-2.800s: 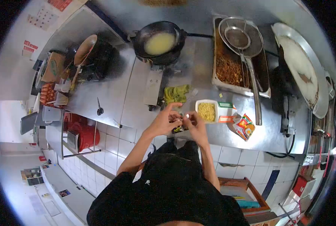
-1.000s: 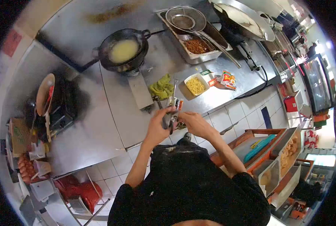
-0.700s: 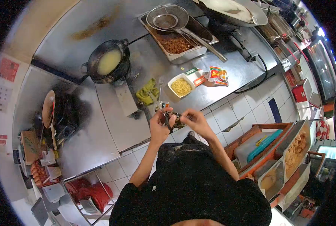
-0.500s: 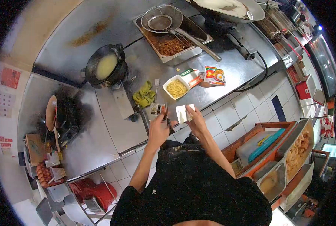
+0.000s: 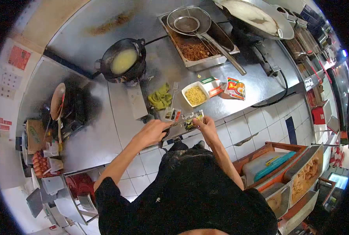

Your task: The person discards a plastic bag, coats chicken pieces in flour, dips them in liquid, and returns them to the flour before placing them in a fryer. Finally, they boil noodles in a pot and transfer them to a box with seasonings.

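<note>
My left hand (image 5: pixel 154 131) is closed on a pair of dark scissors (image 5: pixel 166 133), mostly hidden by the fingers, at the counter's front edge. My right hand (image 5: pixel 206 128) pinches a small seasoning sachet (image 5: pixel 191 120) with dark and yellow-green print. Another sachet (image 5: pixel 172 114) lies on the counter beside my left fingers. Behind it are a fork (image 5: pixel 174 92) and a crumpled yellow-green cloth (image 5: pixel 160 97). A white square bowl (image 5: pixel 188 101) holds a block of dry instant noodles (image 5: pixel 195 96). To its right lies a red and white noodle packet (image 5: pixel 235 88).
A black wok (image 5: pixel 105 64) with pale liquid stands at the back left. Beyond the bowl, a metal tray (image 5: pixel 211 62) of brown bits carries strainers (image 5: pixel 188 24). A large wok (image 5: pixel 231 17) is at the back right. Food containers (image 5: pixel 307 174) stand to my right.
The sachet in my right hand has turned from its silver side to its printed side. My left hand with the scissors has drawn to the left, and the whole view has shifted.
</note>
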Available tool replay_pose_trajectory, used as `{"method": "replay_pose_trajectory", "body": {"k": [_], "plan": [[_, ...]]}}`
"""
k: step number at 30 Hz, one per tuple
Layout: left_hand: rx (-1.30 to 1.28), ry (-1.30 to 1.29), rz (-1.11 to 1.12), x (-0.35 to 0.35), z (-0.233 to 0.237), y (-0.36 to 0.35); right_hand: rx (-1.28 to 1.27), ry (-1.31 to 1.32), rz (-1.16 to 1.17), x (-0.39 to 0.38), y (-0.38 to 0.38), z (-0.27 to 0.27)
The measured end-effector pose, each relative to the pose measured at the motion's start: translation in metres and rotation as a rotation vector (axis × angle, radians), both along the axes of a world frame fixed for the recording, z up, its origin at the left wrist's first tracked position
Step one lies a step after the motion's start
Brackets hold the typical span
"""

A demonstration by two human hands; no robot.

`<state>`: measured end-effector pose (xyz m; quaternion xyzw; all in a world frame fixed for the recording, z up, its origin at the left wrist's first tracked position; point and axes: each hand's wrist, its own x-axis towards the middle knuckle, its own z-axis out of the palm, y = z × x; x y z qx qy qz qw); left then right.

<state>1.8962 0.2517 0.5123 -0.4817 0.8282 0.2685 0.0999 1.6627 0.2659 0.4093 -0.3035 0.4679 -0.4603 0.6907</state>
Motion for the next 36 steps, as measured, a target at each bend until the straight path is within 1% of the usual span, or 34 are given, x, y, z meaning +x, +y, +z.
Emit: {"method": "replay_pose_trajectory", "body": {"k": [1,2,4,6,7,9,12,13,14,15,17,19,21,22,24,27,29,30,32,33,34,35,36], "plan": [[-0.007,0.007,-0.007,0.005,-0.001,-0.005,-0.005,0.039,-0.037,0.003,-0.002,0.008],[0.016,0.01,-0.011,0.01,-0.003,-0.009,0.003,0.121,-0.005,0.006,-0.006,0.007],[0.036,0.021,-0.023,0.02,-0.007,-0.016,-0.044,0.106,-0.019,0.015,-0.01,0.003],[-0.06,0.081,-0.053,0.028,-0.012,-0.021,-0.121,0.099,-0.033,0.025,-0.013,0.004],[-0.062,0.092,-0.056,0.03,-0.014,-0.024,-0.124,0.11,-0.035,0.029,-0.015,0.001],[-0.077,0.114,-0.106,0.035,-0.019,-0.032,-0.131,0.219,-0.033,0.035,-0.02,-0.007],[0.002,0.094,-0.103,0.042,-0.025,-0.041,-0.125,0.244,-0.066,0.043,-0.024,-0.01],[0.01,0.105,-0.112,0.046,-0.035,-0.042,-0.116,0.256,-0.074,0.045,-0.025,-0.009],[-0.045,0.166,-0.104,0.051,-0.052,-0.042,-0.143,0.286,-0.065,0.048,-0.025,-0.008],[-0.098,0.225,-0.093,0.053,-0.057,-0.041,-0.169,0.316,-0.055,0.051,-0.025,-0.006],[-0.104,0.267,-0.103,0.053,-0.065,-0.043,-0.146,0.356,-0.054,0.055,-0.023,-0.006],[-0.127,0.306,-0.104,0.048,-0.055,-0.048,-0.112,0.437,-0.037,0.056,-0.026,-0.014],[0.025,0.128,-0.085,0.043,-0.039,-0.052,-0.105,0.41,-0.06,0.055,-0.03,-0.016],[0.022,0.131,-0.082,0.043,-0.04,-0.053,-0.115,0.425,-0.049,0.054,-0.032,-0.014],[-0.123,0.286,-0.078,0.044,-0.043,-0.052,-0.125,0.436,-0.035,0.053,-0.036,-0.012],[-0.166,0.352,-0.101,0.036,-0.048,-0.058,-0.183,0.356,-0.012,0.049,-0.046,-0.006],[-0.16,0.298,-0.062,0.026,-0.049,-0.058,-0.161,0.454,0.023,0.039,-0.051,0.003],[-0.148,0.243,-0.035,0.022,-0.048,-0.058,-0.168,0.447,0.024,0.034,-0.055,0.003],[-0.168,0.247,-0.024,0.012,-0.042,-0.058,-0.148,0.507,0.104,0.022,-0.062,0.003],[-0.185,0.262,-0.011,0.007,-0.04,-0.058,-0.152,0.496,0.107,0.018,-0.065,0.004],[-0.187,0.251,-0.006,0.003,-0.042,-0.058,-0.231,0.518,0.147,0.013,-0.068,0.005],[-0.207,0.294,0.012,-0.002,-0.046,-0.058,-0.309,0.539,0.186,0.009,-0.071,0.006],[-0.228,0.336,0.028,-0.007,-0.049,-0.059,-0.311,0.527,0.19,0.004,-0.074,0.003]]}}
